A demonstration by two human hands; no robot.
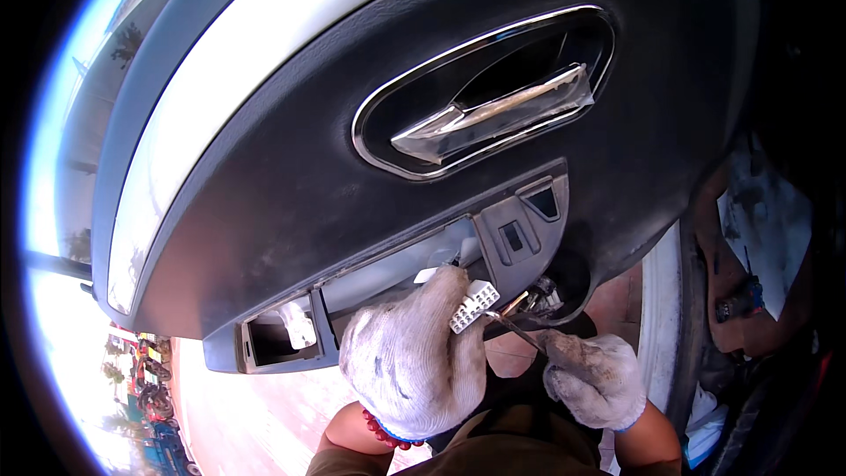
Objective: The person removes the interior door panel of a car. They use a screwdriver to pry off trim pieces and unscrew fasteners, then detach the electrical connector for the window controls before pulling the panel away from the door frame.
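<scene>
My left hand (410, 357), in a soiled white knit glove, is closed around a white multi-slot wiring connector (474, 307). The connector's face with its rows of square openings is turned up and to the right. My right hand (597, 379), gloved the same way, grips a thin metal rod-shaped tool (522, 333). Its tip reaches the connector's right edge; whether it goes into the housing I cannot tell. The tool's handle end is hidden in the fist. Both hands are just below the armrest panel (529, 234) of a car door.
The black door trim (291, 176) fills the view, with a chrome-edged inner handle (502, 110) partly wrapped in film. A long opening (397, 264) shows in the armrest. The door sill (661, 317) runs at the right. Vehicles (154, 388) stand outside at the far left.
</scene>
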